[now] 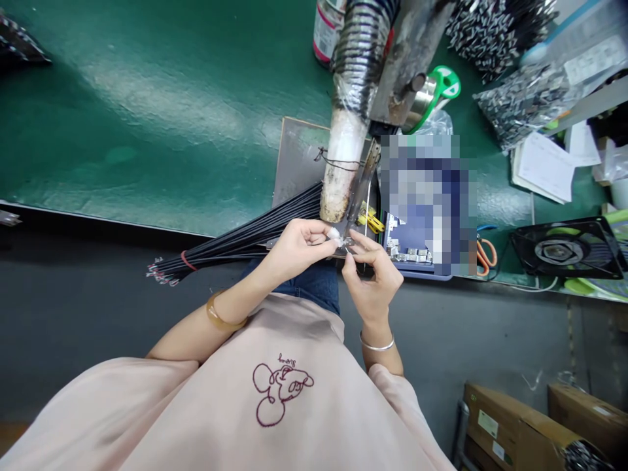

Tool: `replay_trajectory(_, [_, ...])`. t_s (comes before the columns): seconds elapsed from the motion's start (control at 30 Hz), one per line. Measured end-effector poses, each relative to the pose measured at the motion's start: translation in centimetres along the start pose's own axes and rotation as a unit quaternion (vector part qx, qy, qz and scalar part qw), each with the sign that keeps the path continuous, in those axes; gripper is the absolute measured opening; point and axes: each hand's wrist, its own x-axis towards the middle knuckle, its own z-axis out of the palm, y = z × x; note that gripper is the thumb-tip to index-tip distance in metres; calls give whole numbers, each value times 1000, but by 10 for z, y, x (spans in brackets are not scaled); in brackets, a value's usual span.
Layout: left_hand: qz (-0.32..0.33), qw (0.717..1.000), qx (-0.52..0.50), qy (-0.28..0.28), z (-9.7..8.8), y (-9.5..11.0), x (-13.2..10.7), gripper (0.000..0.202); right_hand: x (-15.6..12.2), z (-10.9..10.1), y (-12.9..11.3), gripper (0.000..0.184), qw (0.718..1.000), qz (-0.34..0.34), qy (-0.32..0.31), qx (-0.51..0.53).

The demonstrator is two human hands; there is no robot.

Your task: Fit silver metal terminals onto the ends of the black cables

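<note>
My left hand (305, 244) is closed in a pinch at the bench edge. A small white piece (334, 233) shows at its fingertips; whether it is held or worn on a finger, I cannot tell. Close by on the right, my right hand (373, 273) pinches thumb to forefinger around something too small to name. Shiny bits lie between the two hands. Beside my left hand runs a bundle of black cables (245, 226), tied with a red band (187, 260) near its stripped ends. A taped duct nozzle (338, 176) hangs just above my fingers.
Right of the nozzle stands a blue tray (426, 275), partly blurred out, with small metal parts. Further right are orange-handled scissors (485, 256) and a black fan (569, 248). A green-rimmed solder spool (444, 84), a can (326, 33) and papers (544, 167) sit behind.
</note>
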Motion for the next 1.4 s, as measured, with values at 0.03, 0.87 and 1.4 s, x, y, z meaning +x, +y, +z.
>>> replay_trajectory(0.03, [0, 1000, 9, -8, 0, -1, 0, 16, -1, -1, 0, 12, 1000, 2, -3, 0])
replay_trajectory(0.87, [279, 803, 495, 180, -21, -15, -4, 18, 63, -61, 64, 15, 944, 96, -55, -311])
replay_trajectory(1.4, [437, 801, 386, 137, -11, -31, -21, 13, 56, -64, 48, 16, 980, 109, 64, -156])
